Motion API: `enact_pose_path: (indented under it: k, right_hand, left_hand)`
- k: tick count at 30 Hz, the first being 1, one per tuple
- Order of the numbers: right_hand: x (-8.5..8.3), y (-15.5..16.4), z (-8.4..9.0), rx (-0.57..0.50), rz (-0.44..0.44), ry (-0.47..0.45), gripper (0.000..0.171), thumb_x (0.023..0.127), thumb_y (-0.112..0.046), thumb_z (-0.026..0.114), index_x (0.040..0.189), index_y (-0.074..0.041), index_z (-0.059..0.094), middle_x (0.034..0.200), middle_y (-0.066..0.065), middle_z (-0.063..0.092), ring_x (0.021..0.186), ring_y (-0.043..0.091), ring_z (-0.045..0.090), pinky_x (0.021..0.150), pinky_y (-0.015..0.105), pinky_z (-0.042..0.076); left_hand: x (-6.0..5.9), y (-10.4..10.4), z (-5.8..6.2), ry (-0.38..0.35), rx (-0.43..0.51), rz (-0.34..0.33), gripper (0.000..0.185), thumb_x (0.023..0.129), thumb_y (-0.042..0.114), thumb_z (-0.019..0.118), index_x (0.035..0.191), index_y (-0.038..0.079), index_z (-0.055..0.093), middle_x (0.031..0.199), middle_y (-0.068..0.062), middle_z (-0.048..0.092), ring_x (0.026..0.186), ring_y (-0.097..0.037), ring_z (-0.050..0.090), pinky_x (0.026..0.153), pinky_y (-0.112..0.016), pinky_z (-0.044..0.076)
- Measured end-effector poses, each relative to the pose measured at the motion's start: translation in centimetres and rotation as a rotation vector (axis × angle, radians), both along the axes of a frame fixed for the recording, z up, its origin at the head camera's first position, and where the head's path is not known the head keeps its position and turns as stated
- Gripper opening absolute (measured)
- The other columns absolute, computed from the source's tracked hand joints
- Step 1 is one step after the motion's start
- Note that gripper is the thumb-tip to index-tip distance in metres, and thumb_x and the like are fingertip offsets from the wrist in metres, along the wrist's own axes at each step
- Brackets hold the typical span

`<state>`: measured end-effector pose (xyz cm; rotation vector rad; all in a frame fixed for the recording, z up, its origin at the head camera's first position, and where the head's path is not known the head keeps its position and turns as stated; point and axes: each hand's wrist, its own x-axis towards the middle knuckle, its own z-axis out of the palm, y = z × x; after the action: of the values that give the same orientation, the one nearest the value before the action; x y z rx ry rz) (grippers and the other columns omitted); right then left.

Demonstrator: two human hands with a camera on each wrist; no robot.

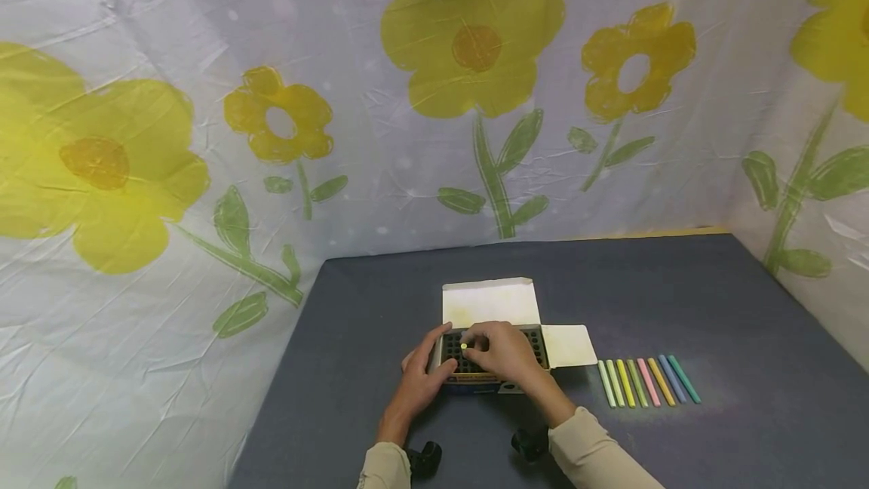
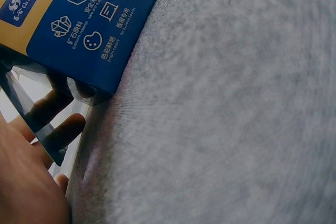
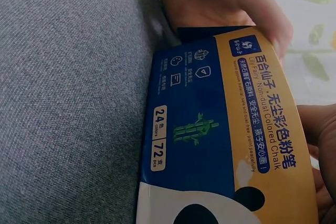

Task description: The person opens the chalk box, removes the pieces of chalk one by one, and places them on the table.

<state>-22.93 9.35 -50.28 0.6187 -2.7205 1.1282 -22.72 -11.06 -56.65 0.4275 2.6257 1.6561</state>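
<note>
One open chalk box (image 1: 492,349), two hands on it, eight loose chalk sticks (image 1: 648,382) in a row, and two wrist cameras (image 1: 424,457)

My chalk box (image 3: 220,145) is deep blue with a yellow-orange band, white icons, a green bamboo sprig and a black-and-white panda; its open flaps (image 1: 490,302) are plain white inside, and the tray (image 1: 536,345) is black. The stick (image 1: 464,346) at my right hand (image 1: 502,353) is yellow. Beside it lie 8 chalks (image 1: 648,382): pale green, light green, yellow, olive green, pink, orange, blue, teal. The table (image 1: 679,300) is grey-blue felt. The backdrop (image 1: 407,134) is white with yellow flowers and green stems. My sleeves (image 1: 597,455) are beige.
</note>
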Motion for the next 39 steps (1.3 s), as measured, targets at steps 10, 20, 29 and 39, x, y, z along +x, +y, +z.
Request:
enact_pose_path:
  k: [10,20,29,39]
  right_hand:
    - [-0.1,0.0,0.0,0.0,0.011,0.022,0.012,0.088,-0.013,0.079,0.099,-0.013,0.079,0.086,-0.003,0.071,0.073,0.007,0.062,0.067,0.026,0.05]
    - [0.2,0.2,0.1,-0.14,0.063,-0.014,0.018,0.092,-0.012,0.074,0.11,-0.01,0.076,0.096,0.002,0.076,0.061,0.0,0.051,0.061,0.022,0.047]
    - [0.2,0.6,0.3,-0.253,0.131,-0.025,0.021,0.095,-0.013,0.072,0.116,-0.01,0.073,0.097,0.0,0.075,0.058,0.005,0.05,0.059,0.024,0.046]
    - [-0.1,0.8,1.1,-0.39,0.1,0.088,0.021,0.097,-0.015,0.07,0.118,-0.012,0.072,0.097,0.002,0.074,0.057,0.007,0.052,0.055,0.026,0.047]
  left_hand:
    - [0.0,0.0,-0.1,-0.003,-0.016,0.013,0.058,0.097,0.033,0.065,0.15,0.046,0.044,0.15,-0.001,0.052,0.135,-0.04,0.032,0.094,-0.058,0.042]
    - [0.1,0.0,0.0,0.007,-0.016,0.004,0.058,0.097,0.036,0.064,0.151,0.045,0.043,0.155,-0.002,0.048,0.139,-0.042,0.029,0.099,-0.066,0.036]
    - [0.1,-0.1,0.0,0.012,-0.018,0.0,0.058,0.097,0.035,0.064,0.15,0.046,0.043,0.152,0.001,0.05,0.132,-0.035,0.04,0.094,-0.055,0.043]
    - [0.0,0.0,0.1,0.027,-0.03,0.014,0.058,0.096,0.035,0.064,0.15,0.046,0.044,0.152,0.002,0.051,0.134,-0.034,0.041,0.1,-0.063,0.036]
